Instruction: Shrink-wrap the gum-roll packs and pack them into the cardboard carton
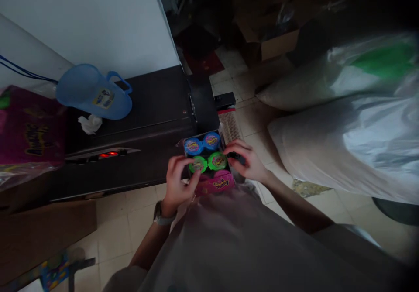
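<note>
Left hand (176, 186) and right hand (251, 163) sit with grips spread beside the green tubs (217, 161), by the worktop's (153, 93) corner; pushing one side harder could tip them.

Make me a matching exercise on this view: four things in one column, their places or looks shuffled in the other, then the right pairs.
1. Jug
2. Watch
3. Crumpled scrap
4. Green containers

A. Around the left wrist
B. Between the left hand and the right hand
C. See-through blue, with a handle
D. White, on the black surface

Right pairs: 1-C, 2-A, 3-D, 4-B
</note>
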`<act>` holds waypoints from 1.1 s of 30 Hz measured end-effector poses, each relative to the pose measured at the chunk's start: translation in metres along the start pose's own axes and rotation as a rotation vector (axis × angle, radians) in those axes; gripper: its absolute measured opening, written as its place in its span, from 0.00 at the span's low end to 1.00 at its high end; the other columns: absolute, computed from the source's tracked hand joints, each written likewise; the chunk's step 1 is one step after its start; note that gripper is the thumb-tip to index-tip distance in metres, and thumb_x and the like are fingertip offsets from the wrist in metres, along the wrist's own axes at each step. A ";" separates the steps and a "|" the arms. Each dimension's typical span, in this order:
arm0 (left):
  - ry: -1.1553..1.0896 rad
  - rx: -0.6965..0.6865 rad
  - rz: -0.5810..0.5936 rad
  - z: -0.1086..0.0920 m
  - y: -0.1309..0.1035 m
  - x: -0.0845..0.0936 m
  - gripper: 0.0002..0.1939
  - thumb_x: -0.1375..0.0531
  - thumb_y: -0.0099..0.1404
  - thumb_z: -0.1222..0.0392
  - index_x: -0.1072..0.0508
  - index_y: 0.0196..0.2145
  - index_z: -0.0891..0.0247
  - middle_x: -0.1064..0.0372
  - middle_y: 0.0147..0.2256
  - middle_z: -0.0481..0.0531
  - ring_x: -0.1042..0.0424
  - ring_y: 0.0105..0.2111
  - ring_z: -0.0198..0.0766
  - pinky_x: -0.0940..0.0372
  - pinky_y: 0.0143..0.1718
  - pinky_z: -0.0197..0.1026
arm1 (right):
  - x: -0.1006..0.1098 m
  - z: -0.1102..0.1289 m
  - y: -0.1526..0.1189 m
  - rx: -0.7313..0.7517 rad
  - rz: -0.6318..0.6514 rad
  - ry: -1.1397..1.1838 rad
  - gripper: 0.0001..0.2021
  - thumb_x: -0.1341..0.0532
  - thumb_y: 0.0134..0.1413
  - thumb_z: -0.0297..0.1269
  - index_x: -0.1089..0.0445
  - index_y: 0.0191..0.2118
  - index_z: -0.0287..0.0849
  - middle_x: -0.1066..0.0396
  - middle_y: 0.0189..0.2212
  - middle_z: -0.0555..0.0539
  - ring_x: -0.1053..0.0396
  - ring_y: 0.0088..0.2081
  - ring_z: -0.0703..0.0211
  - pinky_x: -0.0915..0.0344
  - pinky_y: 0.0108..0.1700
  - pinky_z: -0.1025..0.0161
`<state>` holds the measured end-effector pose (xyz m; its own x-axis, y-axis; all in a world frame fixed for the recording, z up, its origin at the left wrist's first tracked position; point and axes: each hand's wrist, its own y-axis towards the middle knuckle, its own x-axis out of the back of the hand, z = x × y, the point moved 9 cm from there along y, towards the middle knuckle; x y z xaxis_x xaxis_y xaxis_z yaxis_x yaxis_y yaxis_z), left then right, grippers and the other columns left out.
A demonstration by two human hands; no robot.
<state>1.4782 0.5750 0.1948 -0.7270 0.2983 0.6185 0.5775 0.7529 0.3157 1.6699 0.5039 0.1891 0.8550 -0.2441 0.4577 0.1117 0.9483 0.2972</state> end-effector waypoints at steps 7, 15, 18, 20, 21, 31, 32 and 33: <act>0.296 -0.116 0.394 -0.021 0.033 -0.045 0.13 0.36 0.53 0.59 0.30 0.37 0.62 0.33 0.38 0.55 0.34 0.41 0.49 0.34 0.43 0.49 | -0.008 -0.003 0.011 0.000 0.230 -0.097 0.09 0.43 0.52 0.26 0.33 0.40 0.42 0.32 0.39 0.45 0.32 0.41 0.56 0.34 0.43 0.59; 0.180 -0.199 0.277 -0.024 0.030 -0.038 0.10 0.38 0.57 0.64 0.30 0.39 0.61 0.32 0.37 0.53 0.31 0.41 0.44 0.33 0.44 0.45 | -0.013 -0.002 0.007 -0.046 0.231 -0.150 0.07 0.43 0.55 0.27 0.35 0.40 0.42 0.33 0.41 0.45 0.31 0.43 0.55 0.33 0.46 0.57; 0.098 -0.121 0.184 -0.013 0.023 -0.016 0.16 0.36 0.59 0.60 0.30 0.45 0.59 0.33 0.42 0.54 0.31 0.44 0.43 0.34 0.47 0.44 | -0.005 -0.005 0.001 -0.066 0.143 -0.071 0.10 0.42 0.57 0.31 0.34 0.46 0.42 0.32 0.45 0.43 0.32 0.47 0.54 0.33 0.50 0.54; 0.037 0.055 -0.016 0.010 0.012 0.006 0.16 0.36 0.60 0.57 0.29 0.47 0.58 0.33 0.44 0.54 0.32 0.44 0.42 0.35 0.48 0.44 | 0.001 -0.013 -0.009 -0.150 0.055 0.029 0.15 0.40 0.59 0.36 0.35 0.51 0.43 0.32 0.48 0.42 0.32 0.49 0.52 0.32 0.49 0.53; -0.028 0.181 -0.134 0.025 0.002 0.015 0.16 0.37 0.61 0.55 0.29 0.47 0.58 0.33 0.45 0.54 0.32 0.45 0.42 0.36 0.48 0.44 | 0.002 -0.020 -0.016 -0.228 0.015 0.105 0.18 0.40 0.59 0.39 0.35 0.54 0.44 0.32 0.50 0.41 0.32 0.50 0.51 0.31 0.49 0.52; -1.055 0.689 0.192 0.029 -0.068 -0.074 0.47 0.44 0.59 0.31 0.60 0.69 0.43 0.52 0.67 0.51 0.46 0.65 0.51 0.41 0.62 0.54 | -0.060 -0.016 -0.064 -0.538 0.148 0.627 0.55 0.32 0.50 0.53 0.72 0.72 0.53 0.60 0.70 0.47 0.60 0.70 0.49 0.61 0.71 0.45; -1.031 0.651 0.261 0.023 -0.069 -0.072 0.51 0.39 0.57 0.33 0.60 0.69 0.44 0.53 0.68 0.52 0.48 0.66 0.53 0.44 0.64 0.54 | -0.061 -0.015 -0.064 -0.516 0.154 0.630 0.58 0.31 0.47 0.52 0.74 0.71 0.53 0.59 0.70 0.47 0.58 0.70 0.48 0.59 0.70 0.46; -1.007 0.615 0.318 0.019 -0.069 -0.069 0.54 0.36 0.55 0.35 0.60 0.69 0.45 0.54 0.68 0.53 0.50 0.67 0.54 0.47 0.66 0.55 | -0.061 -0.015 -0.064 -0.498 0.158 0.633 0.60 0.29 0.45 0.51 0.75 0.71 0.53 0.59 0.70 0.47 0.57 0.70 0.48 0.57 0.70 0.46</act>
<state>1.4819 0.5132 0.1168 -0.7055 0.6355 -0.3138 0.7087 0.6337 -0.3100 1.6180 0.4613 0.1299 0.9867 -0.0808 -0.1411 0.0506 0.9773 -0.2057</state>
